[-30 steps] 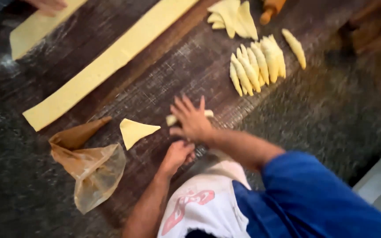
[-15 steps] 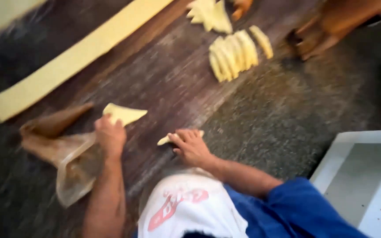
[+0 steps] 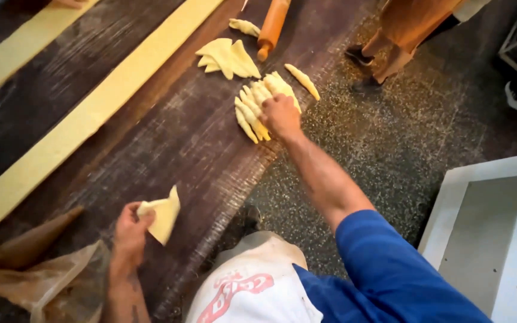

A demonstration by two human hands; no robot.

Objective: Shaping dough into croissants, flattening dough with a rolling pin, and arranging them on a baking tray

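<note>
Head: L hand (image 3: 130, 230) w/ dough triangle (image 3: 164, 218)

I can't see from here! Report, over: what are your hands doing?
Left hand pinching a pale yellow dough triangle off the dark wooden table. Right hand on the row of rolled dough pieces. Nothing between them, over.

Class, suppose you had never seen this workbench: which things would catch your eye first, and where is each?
The right hand stretches far across the dark wooden table onto a row of rolled dough pieces. Nearer, the left hand lifts a dough triangle beside a piping bag. A long dough strip runs diagonally across the table, with a rolling pin at the top.
</note>
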